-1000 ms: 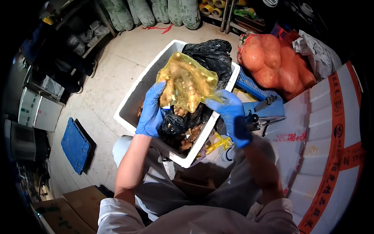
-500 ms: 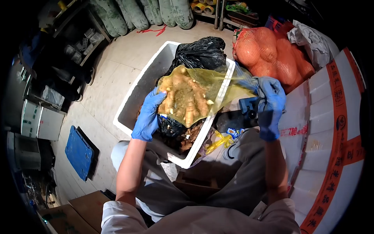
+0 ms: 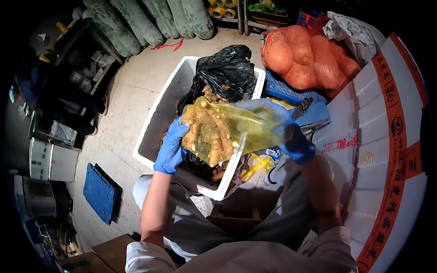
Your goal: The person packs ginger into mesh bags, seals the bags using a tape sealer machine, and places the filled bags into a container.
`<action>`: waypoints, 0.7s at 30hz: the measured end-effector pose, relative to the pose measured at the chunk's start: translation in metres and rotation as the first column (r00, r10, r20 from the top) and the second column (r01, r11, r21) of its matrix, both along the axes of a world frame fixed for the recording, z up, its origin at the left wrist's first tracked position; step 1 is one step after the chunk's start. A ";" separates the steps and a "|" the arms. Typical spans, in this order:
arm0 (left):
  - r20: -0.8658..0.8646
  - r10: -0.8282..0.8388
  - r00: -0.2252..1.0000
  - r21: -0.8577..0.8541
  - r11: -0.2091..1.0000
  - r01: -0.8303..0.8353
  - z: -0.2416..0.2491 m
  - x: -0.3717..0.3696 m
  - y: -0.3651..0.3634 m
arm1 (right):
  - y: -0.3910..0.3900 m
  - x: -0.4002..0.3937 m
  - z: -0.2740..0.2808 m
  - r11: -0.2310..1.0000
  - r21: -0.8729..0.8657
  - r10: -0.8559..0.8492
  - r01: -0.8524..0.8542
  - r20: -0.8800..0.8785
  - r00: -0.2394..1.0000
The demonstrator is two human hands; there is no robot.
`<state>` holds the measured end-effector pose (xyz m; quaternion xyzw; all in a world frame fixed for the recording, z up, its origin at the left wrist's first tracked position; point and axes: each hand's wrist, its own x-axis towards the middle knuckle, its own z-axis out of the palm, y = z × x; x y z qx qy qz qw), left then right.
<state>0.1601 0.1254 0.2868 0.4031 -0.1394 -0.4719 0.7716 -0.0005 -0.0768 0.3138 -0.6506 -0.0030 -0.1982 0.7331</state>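
A yellow mesh bag of ginger (image 3: 211, 132) is held above a white foam box (image 3: 153, 113). My left hand (image 3: 171, 144), in a blue glove, grips the bag's left side with the thumb on the mesh. My right hand (image 3: 295, 139), also blue-gloved, is at the bag's loose right end. Mesh overlaps its fingers and partly hides them. Below the bag, the box contains more ginger (image 3: 213, 95) and a black plastic bag (image 3: 232, 73).
An orange net sack (image 3: 305, 57) of large round produce lies back right, beside a blue device (image 3: 314, 113). White foam boxes (image 3: 368, 136) with red tape stand right. Yellow strips (image 3: 258, 164) lie near my legs. A blue flat board (image 3: 100, 193) is on the floor left; winter melons (image 3: 136, 22) stand behind.
My right hand has moved left and down toward the ginger, and the stretched bag end now bunches around it. The bag has tilted and dropped slightly. The view has shifted a little.
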 end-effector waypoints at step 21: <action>-0.031 0.154 0.988 -0.081 0.984 -0.156 0.022 -0.013 -0.007 | 0.002 -0.012 -0.015 0.820 0.571 0.037 -0.017 -0.024 0.999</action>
